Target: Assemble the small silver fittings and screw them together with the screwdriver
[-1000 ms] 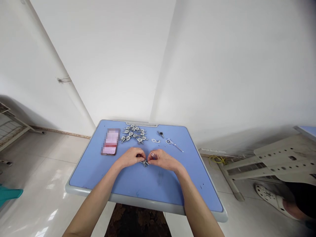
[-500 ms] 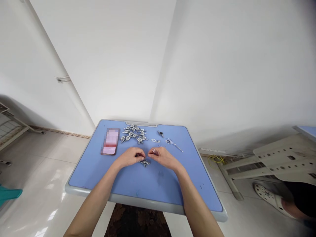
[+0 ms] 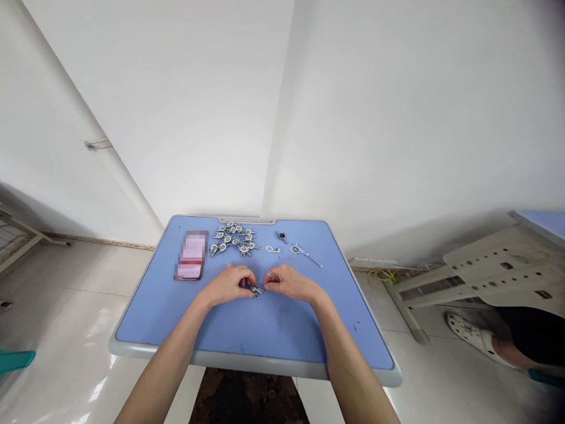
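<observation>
My left hand (image 3: 232, 284) is closed, thumb and fingers gripping a small silvery metal part (image 3: 256, 290) with short prongs, low over the table. Part of that piece is hidden under the fingers. My right hand (image 3: 291, 282) is pinched just to the right of it, its fingertips close to the prongs. Something small and clear seems to show at its fingers, but I cannot make out what it is. Beyond my hands lie a flat metal plate (image 3: 272, 249) and a thin screwdriver (image 3: 312, 258) beside a ring-shaped metal piece (image 3: 295, 249).
The blue table (image 3: 265, 338) has a pale raised rim. A pile of similar metal parts (image 3: 232, 237) sits at the back, left of a dark-centred part (image 3: 281, 237). A phone (image 3: 191, 259) lies at the left. Another person's shoe (image 3: 470, 341) is on the floor at right.
The view has shifted slightly, so the table sits a little further left. My left fingers have come down around the metal part, and my right fingertips have lowered toward its prongs.
</observation>
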The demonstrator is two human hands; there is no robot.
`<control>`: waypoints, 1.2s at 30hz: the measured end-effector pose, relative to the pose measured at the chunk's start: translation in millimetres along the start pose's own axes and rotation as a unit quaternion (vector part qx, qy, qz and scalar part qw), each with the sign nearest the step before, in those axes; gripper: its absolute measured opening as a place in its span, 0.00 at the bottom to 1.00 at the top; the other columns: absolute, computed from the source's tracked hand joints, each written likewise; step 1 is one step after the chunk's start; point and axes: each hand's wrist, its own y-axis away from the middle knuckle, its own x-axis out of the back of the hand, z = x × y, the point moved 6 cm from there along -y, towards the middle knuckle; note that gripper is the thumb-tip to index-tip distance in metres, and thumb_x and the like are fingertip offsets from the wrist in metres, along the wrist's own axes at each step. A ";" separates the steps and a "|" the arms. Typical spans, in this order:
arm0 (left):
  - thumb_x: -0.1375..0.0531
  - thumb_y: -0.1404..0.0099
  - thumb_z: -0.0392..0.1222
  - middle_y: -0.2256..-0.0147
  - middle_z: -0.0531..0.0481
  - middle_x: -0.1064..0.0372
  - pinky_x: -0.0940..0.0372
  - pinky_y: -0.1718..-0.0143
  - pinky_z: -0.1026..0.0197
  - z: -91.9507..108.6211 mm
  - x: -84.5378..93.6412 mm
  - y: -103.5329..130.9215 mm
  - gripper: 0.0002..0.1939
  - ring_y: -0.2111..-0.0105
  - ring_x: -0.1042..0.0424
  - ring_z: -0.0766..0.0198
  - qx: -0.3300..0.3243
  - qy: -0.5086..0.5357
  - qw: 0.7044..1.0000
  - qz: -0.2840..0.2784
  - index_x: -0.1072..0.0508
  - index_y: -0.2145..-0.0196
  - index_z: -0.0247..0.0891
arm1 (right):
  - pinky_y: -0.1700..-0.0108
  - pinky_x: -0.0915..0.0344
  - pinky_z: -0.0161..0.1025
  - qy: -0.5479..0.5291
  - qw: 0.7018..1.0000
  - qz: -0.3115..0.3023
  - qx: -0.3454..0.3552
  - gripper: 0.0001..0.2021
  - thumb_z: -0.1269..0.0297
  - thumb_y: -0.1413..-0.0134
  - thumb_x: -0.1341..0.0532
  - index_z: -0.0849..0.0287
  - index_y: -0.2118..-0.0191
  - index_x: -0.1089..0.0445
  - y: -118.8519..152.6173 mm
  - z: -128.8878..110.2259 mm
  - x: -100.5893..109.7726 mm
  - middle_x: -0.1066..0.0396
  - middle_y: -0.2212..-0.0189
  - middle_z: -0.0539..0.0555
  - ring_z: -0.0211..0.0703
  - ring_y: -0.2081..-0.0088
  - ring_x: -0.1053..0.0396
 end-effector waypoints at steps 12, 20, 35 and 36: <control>0.38 0.41 0.42 0.64 0.52 0.29 0.44 0.52 0.56 4.5 0.5 2.0 0.06 0.63 0.31 0.62 -0.007 0.001 1.000 -0.012 0.25 0.64 0.40 | 0.75 0.51 0.34 -0.007 0.999 -0.040 0.008 0.05 0.67 0.56 0.43 0.57 0.77 0.31 4.6 -2.0 -4.0 0.40 0.82 0.45 0.34 0.77 0.47; 0.38 0.44 0.35 0.63 0.52 0.28 0.42 0.50 0.56 5.4 2.4 3.4 0.10 0.63 0.30 0.61 -0.004 0.016 1.000 -0.005 0.25 0.62 0.40 | 0.71 0.45 0.35 -0.040 0.980 0.193 -0.013 0.09 0.61 0.49 0.44 0.58 0.72 0.30 5.2 19.4 38.7 0.36 0.78 0.48 0.37 0.75 0.43; 0.44 0.40 0.35 0.63 0.49 0.26 0.36 0.60 0.61 -12.7 28.5 1.7 0.09 0.61 0.28 0.61 0.023 0.070 0.985 0.159 0.24 0.64 0.38 | 0.62 0.41 0.37 0.147 0.922 0.339 -0.119 0.16 0.70 0.39 0.48 0.57 0.50 0.28 5.6 33.9 60.2 0.28 0.58 0.58 0.44 0.63 0.30; 0.44 0.40 0.35 0.64 0.49 0.25 0.36 0.60 0.61 -13.2 29.5 1.5 0.09 0.61 0.28 0.61 0.021 0.074 0.983 0.168 0.24 0.65 0.38 | 0.62 0.40 0.37 0.156 0.921 0.338 -0.116 0.16 0.70 0.39 0.48 0.56 0.50 0.29 4.4 32.3 59.4 0.29 0.58 0.57 0.43 0.63 0.30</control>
